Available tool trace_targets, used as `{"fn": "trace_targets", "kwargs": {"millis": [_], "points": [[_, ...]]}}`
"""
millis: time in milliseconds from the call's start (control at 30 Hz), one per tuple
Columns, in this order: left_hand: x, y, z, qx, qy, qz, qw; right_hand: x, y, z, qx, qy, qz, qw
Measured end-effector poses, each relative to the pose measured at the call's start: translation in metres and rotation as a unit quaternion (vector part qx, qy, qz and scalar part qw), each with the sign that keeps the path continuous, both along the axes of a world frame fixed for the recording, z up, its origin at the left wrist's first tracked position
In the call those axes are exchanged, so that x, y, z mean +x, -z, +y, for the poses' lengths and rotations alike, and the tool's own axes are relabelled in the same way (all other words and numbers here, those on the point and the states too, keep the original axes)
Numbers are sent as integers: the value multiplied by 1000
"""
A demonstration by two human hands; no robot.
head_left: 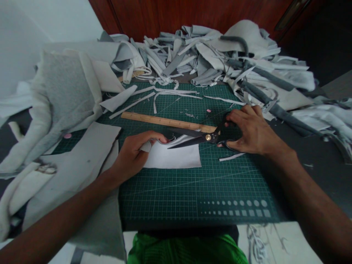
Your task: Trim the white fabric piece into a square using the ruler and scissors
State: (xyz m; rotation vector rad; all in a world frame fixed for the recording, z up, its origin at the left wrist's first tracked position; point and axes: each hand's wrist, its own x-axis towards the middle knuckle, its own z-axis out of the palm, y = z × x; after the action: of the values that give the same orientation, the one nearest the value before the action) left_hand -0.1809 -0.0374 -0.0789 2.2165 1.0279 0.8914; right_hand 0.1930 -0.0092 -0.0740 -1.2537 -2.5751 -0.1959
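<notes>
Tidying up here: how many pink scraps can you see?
2: one pink scrap on the green cutting mat beyond the wooden ruler, another left beside the grey fabric. More may be hidden.

Bright green mesh garment (187, 251), with 2 bare forearms (63, 220)

A white wall (24, 36) rises on the left, meeting a reddish-brown wooden door or cabinet front (165, 14) behind the table, with a dark metal fitting (292, 14) at its upper right. A dark grey tabletop (308, 146) spreads right, beside a shadowy gap (310, 47), perhaps a doorway. The light is soft and even.
</notes>
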Motion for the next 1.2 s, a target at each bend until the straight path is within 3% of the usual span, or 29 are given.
{"fn": "trace_targets", "kwargs": {"millis": [433,700,1200], "points": [[-1,-1,0,28,75,-1,997,-2,-7,-6,30,21,2,999],[-1,-5,-3,10,70,9,997,-4,-16,-12,-2,47,4,999],[-1,-4,-2,32,62,9,998,-6,-15,-13,2,40,7,999]]}}
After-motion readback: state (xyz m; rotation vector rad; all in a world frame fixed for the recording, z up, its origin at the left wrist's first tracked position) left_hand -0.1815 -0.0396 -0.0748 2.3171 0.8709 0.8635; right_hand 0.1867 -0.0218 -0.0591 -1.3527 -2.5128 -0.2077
